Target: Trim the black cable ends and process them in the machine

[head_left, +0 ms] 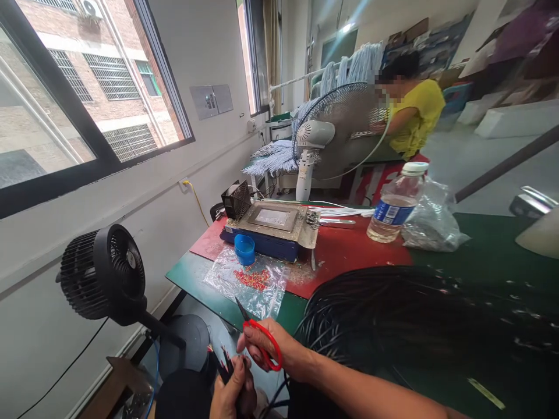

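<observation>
Closed around several black cables [222,368], my left hand [234,387] is low in the picture, in front of the table edge. Thin coloured wire ends stick out of the cables' tips. Just above and to the right, my right hand [262,343] grips red-handled scissors [267,342], whose dark blades point up and left, away from the cables. The fingertips of my two hands are close together; whether they touch I cannot tell. A large coil of black cable [349,308] lies on the table to the right of my hands.
A plastic bag [275,297] with small red and yellow bits [253,280] lies by a blue cup [244,250]. Behind stands a solder pot [275,221]. A bottle [395,203] is on the right, a black fan [105,273] left. A person in yellow [414,116] sits beyond another fan [317,134].
</observation>
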### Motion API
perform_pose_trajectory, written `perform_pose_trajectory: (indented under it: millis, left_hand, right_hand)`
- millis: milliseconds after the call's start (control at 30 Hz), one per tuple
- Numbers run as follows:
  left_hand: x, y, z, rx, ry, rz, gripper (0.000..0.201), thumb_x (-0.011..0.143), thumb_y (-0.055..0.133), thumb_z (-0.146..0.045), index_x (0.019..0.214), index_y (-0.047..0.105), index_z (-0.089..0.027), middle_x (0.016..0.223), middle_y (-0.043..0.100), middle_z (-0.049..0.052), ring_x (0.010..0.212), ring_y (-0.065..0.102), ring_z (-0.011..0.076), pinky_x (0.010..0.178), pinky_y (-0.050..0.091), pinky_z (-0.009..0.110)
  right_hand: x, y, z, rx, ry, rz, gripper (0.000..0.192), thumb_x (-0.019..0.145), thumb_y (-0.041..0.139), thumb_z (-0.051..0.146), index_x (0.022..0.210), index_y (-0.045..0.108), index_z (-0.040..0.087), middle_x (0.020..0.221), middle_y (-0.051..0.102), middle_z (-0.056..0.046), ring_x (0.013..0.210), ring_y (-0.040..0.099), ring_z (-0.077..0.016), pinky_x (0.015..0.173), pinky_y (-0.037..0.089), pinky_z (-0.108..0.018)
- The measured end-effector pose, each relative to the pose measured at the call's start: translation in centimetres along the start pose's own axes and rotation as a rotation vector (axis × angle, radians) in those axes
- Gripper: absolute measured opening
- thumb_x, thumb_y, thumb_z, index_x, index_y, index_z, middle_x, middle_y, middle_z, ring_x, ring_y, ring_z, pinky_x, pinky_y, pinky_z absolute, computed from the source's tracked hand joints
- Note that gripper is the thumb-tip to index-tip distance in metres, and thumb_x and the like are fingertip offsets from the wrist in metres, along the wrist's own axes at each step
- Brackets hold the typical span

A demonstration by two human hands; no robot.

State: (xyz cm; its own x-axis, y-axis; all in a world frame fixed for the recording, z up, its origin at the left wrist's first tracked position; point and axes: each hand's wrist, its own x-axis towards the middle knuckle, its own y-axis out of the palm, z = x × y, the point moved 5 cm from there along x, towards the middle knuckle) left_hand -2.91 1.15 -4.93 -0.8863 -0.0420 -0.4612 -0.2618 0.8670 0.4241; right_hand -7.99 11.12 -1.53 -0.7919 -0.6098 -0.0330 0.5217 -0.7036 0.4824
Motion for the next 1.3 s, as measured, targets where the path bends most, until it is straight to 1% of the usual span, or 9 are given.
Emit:
perform_pose_trajectory:
  millis: [133, 333, 467, 833, 900, 967, 1067, 1167, 1300]
  left_hand:
    - [-0.1, 0.2, -0.1, -0.011, -0.024, 0.011, 0.033, 0.062, 0.062, -0.04, 0.084, 0.058, -0.015, 0.044, 0.045, -0.007, 0.033, 0.023, -0.0005, 0.034, 0.014, 0.019]
    - [-0.2, 0.6, -0.2, -0.045, -0.083, 0.063, 0.026, 0.061, 0.063, -0.04, 0.06, 0.054, -0.015, 0.041, 0.043, -0.008, 0.027, 0.019, -0.0032, 0.033, 0.011, 0.017]
    - [-0.2, 0.9, -0.4, -0.042, -0.079, 0.113, 0.03, 0.063, 0.06, -0.041, 0.051, 0.05, -0.015, 0.034, 0.033, -0.009, 0.025, 0.018, -0.0026, 0.033, 0.01, 0.017]
    - [0.1, 0.0, 0.0, -0.075, -0.053, 0.037, 0.032, 0.059, 0.063, -0.041, 0.05, 0.049, -0.014, 0.033, 0.033, -0.01, 0.024, 0.02, -0.0028, 0.032, 0.011, 0.015]
    - [0.2, -0.3, 0.1, -0.091, -0.053, -0.012, 0.031, 0.059, 0.064, -0.04, 0.051, 0.05, -0.014, 0.032, 0.038, -0.009, 0.024, 0.023, -0.0018, 0.031, 0.013, 0.015]
    - [0.2, -0.8, 0.0, -0.134, -0.074, -0.111, 0.024, 0.059, 0.066, -0.036, 0.055, 0.055, -0.015, 0.034, 0.048, -0.006, 0.029, 0.037, 0.0013, 0.032, 0.024, 0.014]
    - [0.2, -1.4, 0.3, -0.277, -0.178, -0.216, 0.01, 0.058, 0.069, -0.023, 0.064, 0.063, -0.018, 0.053, 0.068, -0.002, 0.054, 0.061, 0.0077, 0.054, 0.048, 0.019]
    - [0.4, -1.2, 0.4, -0.382, -0.255, -0.119, 0.002, 0.061, 0.066, -0.018, 0.063, 0.067, -0.018, 0.064, 0.073, 0.002, 0.067, 0.065, 0.011, 0.067, 0.051, 0.024]
    - [0.5, -1.6, 0.5, -0.282, -0.228, -0.083, 0.006, 0.063, 0.064, -0.023, 0.063, 0.064, -0.017, 0.054, 0.065, 0.0, 0.052, 0.056, 0.0078, 0.05, 0.046, 0.021]
  right_hand:
    - [-0.2, 0.1, 0.2, -0.062, -0.032, 0.026, 0.049, 0.074, 0.053, 0.055, 0.077, 0.065, 0.008, 0.044, 0.044, 0.005, 0.034, 0.038, -0.0031, 0.036, 0.029, -0.016]
    - [-0.2, 0.1, 0.8, -0.094, -0.048, -0.03, 0.048, 0.073, 0.055, 0.055, 0.074, 0.066, 0.008, 0.044, 0.044, 0.005, 0.034, 0.037, -0.003, 0.035, 0.028, -0.016]
    - [-0.1, 0.0, 0.9, -0.101, -0.065, -0.079, 0.048, 0.072, 0.056, 0.055, 0.077, 0.066, 0.008, 0.044, 0.043, 0.005, 0.034, 0.037, -0.0025, 0.035, 0.027, -0.015]
    - [-0.3, 0.0, 0.7, -0.311, -0.068, -0.079, 0.05, 0.074, 0.052, 0.057, 0.079, 0.064, 0.009, 0.043, 0.041, 0.005, 0.035, 0.037, -0.0047, 0.037, 0.029, -0.017]
    - [-0.5, -0.1, 1.2, -0.468, -0.157, -0.131, 0.046, 0.076, 0.052, 0.055, 0.079, 0.065, 0.01, 0.049, 0.046, 0.003, 0.042, 0.041, -0.006, 0.042, 0.031, -0.018]
    - [-0.8, -0.2, 1.8, -0.699, -0.314, -0.218, 0.04, 0.076, 0.054, 0.05, 0.079, 0.066, 0.013, 0.055, 0.05, 0.001, 0.049, 0.043, -0.007, 0.046, 0.032, -0.019]
    - [-1.4, 0.7, 2.1, -1.06, -0.63, -0.251, 0.03, 0.081, 0.053, 0.04, 0.07, 0.062, 0.014, 0.055, 0.05, 0.0, 0.052, 0.042, -0.0082, 0.048, 0.029, -0.021]
    - [-2.4, 2.7, 1.8, -1.363, -0.936, -0.108, 0.03, 0.088, 0.04, 0.027, 0.065, 0.055, 0.016, 0.056, 0.051, 0.0, 0.054, 0.041, -0.0094, 0.05, 0.026, -0.025]
    - [-3.3, 4.4, 1.2, -1.604, -1.061, 0.085, 0.026, 0.09, 0.036, 0.022, 0.071, 0.054, 0.017, 0.06, 0.052, 0.001, 0.057, 0.042, -0.0108, 0.05, 0.02, -0.028]
